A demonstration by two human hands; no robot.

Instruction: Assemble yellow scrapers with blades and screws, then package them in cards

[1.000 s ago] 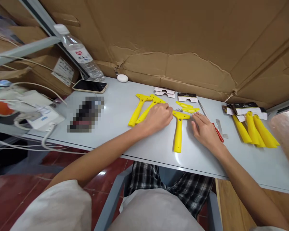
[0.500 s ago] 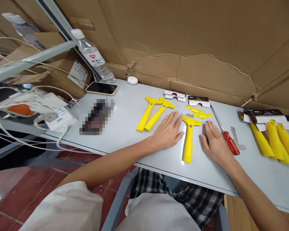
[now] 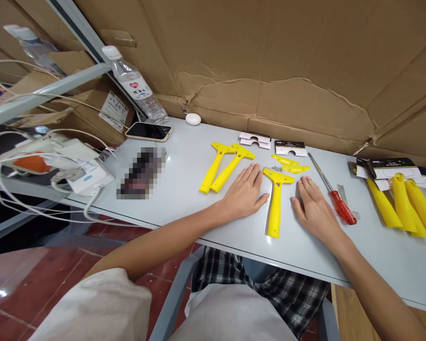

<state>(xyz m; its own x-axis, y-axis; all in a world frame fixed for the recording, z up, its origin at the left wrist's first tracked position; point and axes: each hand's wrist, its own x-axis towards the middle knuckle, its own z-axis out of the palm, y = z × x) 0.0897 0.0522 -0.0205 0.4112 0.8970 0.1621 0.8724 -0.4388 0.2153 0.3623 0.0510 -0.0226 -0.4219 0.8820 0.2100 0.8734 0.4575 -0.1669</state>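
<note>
My left hand point(image 3: 246, 192) lies flat on the grey table point(image 3: 184, 199), fingers stretched out, holding nothing. Flat and empty too is my right hand point(image 3: 312, 203). Between them rests a yellow scraper handle point(image 3: 275, 203), its wide head pointing away from me. Two more yellow scraper handles, a left one point(image 3: 215, 168) and a right one point(image 3: 234, 166), lie left of my left hand. Beyond the middle handle are two curved yellow pieces, one point(image 3: 286, 160) behind the other point(image 3: 296, 168), and small screws point(image 3: 277, 168). A red-handled screwdriver point(image 3: 341, 207) lies right of my right hand, partly over a metal blade point(image 3: 341, 190).
Folded black-and-white cards point(image 3: 290, 147) lie near the cardboard wall point(image 3: 270, 57). Several yellow handles point(image 3: 399, 203) with packaging are at the right. A phone point(image 3: 149, 131), a water bottle point(image 3: 137, 85), a white oval object point(image 3: 193, 119) and a power strip with cables point(image 3: 88, 175) are at the left.
The view has shifted slightly. The screwdriver's handle now lies farther right against the metal blade, covering more of it. Both hands stay flat in place.
</note>
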